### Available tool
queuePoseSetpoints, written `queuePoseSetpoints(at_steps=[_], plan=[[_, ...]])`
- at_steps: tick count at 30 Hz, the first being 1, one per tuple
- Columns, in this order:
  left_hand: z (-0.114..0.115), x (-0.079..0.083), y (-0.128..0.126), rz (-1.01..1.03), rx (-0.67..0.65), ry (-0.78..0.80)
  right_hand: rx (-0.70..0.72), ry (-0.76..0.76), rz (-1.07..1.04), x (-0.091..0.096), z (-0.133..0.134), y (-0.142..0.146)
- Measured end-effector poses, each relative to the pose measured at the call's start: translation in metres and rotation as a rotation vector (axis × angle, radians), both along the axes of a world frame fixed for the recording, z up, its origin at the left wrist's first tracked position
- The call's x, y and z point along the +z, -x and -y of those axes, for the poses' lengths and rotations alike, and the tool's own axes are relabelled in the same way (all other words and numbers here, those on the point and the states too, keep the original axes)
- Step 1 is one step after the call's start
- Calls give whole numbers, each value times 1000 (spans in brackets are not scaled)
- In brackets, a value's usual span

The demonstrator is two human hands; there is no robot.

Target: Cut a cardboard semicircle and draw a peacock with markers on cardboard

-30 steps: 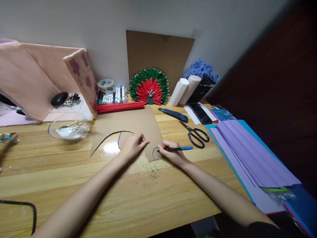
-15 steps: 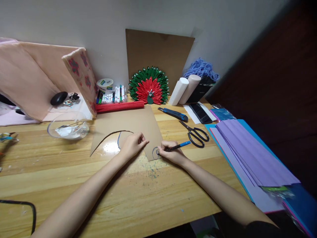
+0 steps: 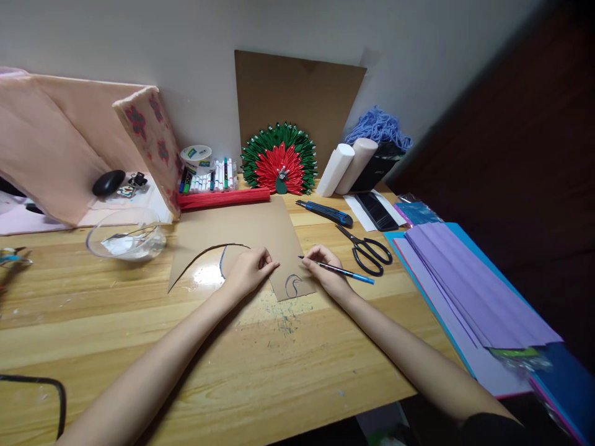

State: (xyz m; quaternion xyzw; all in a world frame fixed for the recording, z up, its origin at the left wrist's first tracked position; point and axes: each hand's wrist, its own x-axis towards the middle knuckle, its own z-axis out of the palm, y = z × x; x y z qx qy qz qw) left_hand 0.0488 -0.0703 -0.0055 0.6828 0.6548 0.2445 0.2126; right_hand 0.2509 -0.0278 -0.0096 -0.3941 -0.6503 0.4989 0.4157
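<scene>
A brown cardboard sheet [image 3: 242,220] lies on the table, its near side cut away in a curve. My left hand [image 3: 251,266] rests at that cut edge, fingers closed with thumb against forefinger on the cardboard. A blue line runs from the edge on its left. Between the thumb and fingers of my right hand [image 3: 328,269] is a slim blue marker pen [image 3: 357,275], its dark tip raised just over the sheet's right edge. A small curved, crescent-like blue drawing [image 3: 292,286] is on the near right corner, fully in sight.
Black-handled scissors [image 3: 369,254], a blue utility knife [image 3: 325,212] and a phone [image 3: 376,210] lie at the right. Purple paper [image 3: 478,285] covers the far right. Behind stand a red-green peacock craft [image 3: 281,164] and markers [image 3: 216,176]; a clear bowl [image 3: 95,244] is at left.
My right hand has lifted off the small drawing and shifted up and right. The pen has swung so its rear end points down to the right. My left hand has stayed put.
</scene>
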Motion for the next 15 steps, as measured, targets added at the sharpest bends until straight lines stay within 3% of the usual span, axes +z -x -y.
queuePoseSetpoints(at_steps=[5,11,15], plan=[[0,3,-1,5,0,1,157,51,142,2,10,2],[0,3,-1,14,1,-7,103,-39,201,-3,8,1],[0,2,-1,16,-3,-9,127,13,190,-3,8,1]])
